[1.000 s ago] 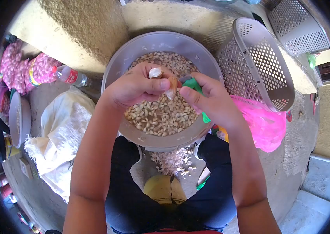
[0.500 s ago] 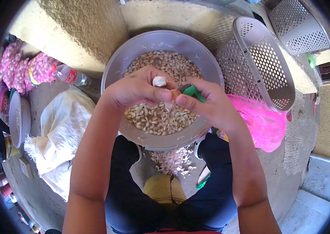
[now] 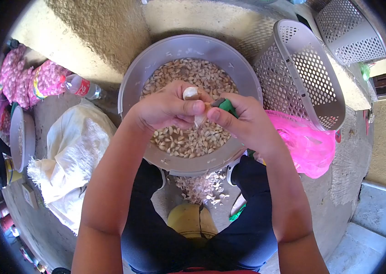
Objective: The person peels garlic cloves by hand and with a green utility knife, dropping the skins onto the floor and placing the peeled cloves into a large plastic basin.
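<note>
My left hand (image 3: 168, 108) is closed with a pale garlic clove (image 3: 191, 93) pinched at its fingertips. A strip of thin skin (image 3: 200, 120) hangs below those fingers. My right hand (image 3: 250, 121) is wrapped round a small knife with a green handle (image 3: 228, 108). Its short dark blade lies against the fingers of the left hand, and most of the handle is hidden in the palm. Both hands meet above a wide grey basin (image 3: 133, 75), where many garlic cloves (image 3: 193, 144) sit in water.
Garlic peels (image 3: 202, 187) lie on the floor between my legs, before a yellow container (image 3: 192, 219). At right stand a perforated basket (image 3: 280, 77) and a pink plastic bag (image 3: 309, 146). At left are a white sack (image 3: 72, 155), a cola bottle (image 3: 82, 87) and net bags of garlic (image 3: 17, 77).
The left hand has shifted slightly right with the clove, which is now turned more upright. The right hand has tilted the knife a little, and the skin strip hangs more visibly.
</note>
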Action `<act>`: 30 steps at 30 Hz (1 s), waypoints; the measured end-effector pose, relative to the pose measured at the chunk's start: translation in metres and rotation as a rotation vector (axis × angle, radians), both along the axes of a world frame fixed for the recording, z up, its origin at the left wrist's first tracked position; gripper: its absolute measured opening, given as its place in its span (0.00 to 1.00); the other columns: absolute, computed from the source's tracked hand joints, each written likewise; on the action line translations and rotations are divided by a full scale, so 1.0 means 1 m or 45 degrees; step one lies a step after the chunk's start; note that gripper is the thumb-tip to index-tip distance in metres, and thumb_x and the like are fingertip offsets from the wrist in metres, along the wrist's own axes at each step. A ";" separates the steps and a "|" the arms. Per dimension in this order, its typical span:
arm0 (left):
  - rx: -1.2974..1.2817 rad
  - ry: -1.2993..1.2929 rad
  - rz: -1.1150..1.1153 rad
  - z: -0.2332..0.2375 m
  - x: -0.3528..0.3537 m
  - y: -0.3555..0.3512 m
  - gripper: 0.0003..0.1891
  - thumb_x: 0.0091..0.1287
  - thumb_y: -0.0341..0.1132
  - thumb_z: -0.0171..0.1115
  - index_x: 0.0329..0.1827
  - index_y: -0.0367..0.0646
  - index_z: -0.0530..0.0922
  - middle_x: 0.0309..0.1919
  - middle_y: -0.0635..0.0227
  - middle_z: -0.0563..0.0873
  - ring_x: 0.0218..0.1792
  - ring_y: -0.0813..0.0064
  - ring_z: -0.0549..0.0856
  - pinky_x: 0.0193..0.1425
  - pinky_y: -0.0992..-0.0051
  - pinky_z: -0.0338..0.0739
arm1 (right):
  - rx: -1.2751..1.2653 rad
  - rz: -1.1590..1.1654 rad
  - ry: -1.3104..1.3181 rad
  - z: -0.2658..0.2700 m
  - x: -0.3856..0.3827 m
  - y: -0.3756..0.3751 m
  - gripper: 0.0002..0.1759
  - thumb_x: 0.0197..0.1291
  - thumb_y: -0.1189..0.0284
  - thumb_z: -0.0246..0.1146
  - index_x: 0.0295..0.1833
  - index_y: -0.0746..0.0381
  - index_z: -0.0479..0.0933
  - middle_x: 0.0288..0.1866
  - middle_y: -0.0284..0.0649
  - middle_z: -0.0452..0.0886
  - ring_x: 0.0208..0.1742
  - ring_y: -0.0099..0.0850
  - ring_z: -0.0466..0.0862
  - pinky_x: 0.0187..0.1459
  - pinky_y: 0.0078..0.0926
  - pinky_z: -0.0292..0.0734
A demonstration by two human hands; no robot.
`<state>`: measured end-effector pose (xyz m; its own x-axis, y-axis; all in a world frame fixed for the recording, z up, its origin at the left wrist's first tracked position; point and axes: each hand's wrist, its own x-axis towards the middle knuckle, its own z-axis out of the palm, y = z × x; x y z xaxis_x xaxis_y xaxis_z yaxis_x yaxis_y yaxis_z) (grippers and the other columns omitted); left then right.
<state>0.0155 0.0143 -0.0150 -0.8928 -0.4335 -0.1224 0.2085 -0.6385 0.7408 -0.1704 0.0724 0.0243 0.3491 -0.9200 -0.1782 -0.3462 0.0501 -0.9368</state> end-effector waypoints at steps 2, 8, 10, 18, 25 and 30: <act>0.026 0.038 -0.012 -0.001 0.000 0.000 0.16 0.54 0.39 0.65 0.40 0.36 0.76 0.22 0.73 0.74 0.18 0.88 0.66 0.18 0.87 0.56 | -0.004 -0.007 -0.056 -0.002 0.000 0.000 0.21 0.53 0.54 0.60 0.31 0.63 0.74 0.20 0.34 0.71 0.24 0.21 0.69 0.27 0.22 0.66; 0.067 0.029 0.056 -0.001 -0.001 0.002 0.16 0.56 0.39 0.63 0.41 0.37 0.75 0.22 0.75 0.73 0.18 0.89 0.64 0.18 0.87 0.56 | -0.112 -0.060 -0.003 -0.003 0.001 0.001 0.20 0.52 0.54 0.60 0.29 0.63 0.75 0.16 0.35 0.71 0.19 0.22 0.69 0.24 0.23 0.66; 0.085 0.015 0.159 -0.004 -0.003 0.004 0.16 0.57 0.41 0.62 0.41 0.37 0.75 0.22 0.77 0.73 0.17 0.90 0.63 0.18 0.88 0.56 | -0.180 -0.090 0.077 -0.005 0.003 0.002 0.21 0.51 0.54 0.61 0.29 0.63 0.74 0.16 0.39 0.72 0.19 0.28 0.72 0.24 0.26 0.66; -0.017 -0.052 0.320 -0.003 -0.007 0.000 0.20 0.61 0.48 0.54 0.42 0.38 0.72 0.21 0.77 0.72 0.17 0.90 0.62 0.19 0.91 0.60 | -0.350 0.021 0.441 -0.006 0.010 0.002 0.22 0.50 0.52 0.60 0.27 0.63 0.72 0.18 0.47 0.73 0.22 0.46 0.75 0.26 0.37 0.68; 0.032 -0.043 0.374 -0.005 -0.008 0.001 0.20 0.62 0.48 0.52 0.44 0.39 0.72 0.22 0.77 0.72 0.18 0.91 0.62 0.22 0.90 0.62 | -0.252 0.085 0.338 0.000 0.006 0.001 0.21 0.49 0.53 0.61 0.28 0.63 0.73 0.18 0.45 0.74 0.21 0.42 0.76 0.26 0.35 0.68; 0.032 -0.019 0.397 -0.004 -0.009 0.002 0.21 0.61 0.50 0.53 0.45 0.41 0.72 0.23 0.78 0.72 0.19 0.90 0.63 0.22 0.89 0.61 | -0.088 -0.165 -0.083 -0.011 0.002 -0.002 0.19 0.53 0.56 0.60 0.33 0.64 0.73 0.21 0.39 0.76 0.15 0.26 0.72 0.18 0.25 0.66</act>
<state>0.0066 0.0158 -0.0193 -0.7151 -0.6830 -0.1487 0.3863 -0.5634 0.7303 -0.1688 0.0706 0.0132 0.2355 -0.9673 -0.0941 -0.2797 0.0253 -0.9597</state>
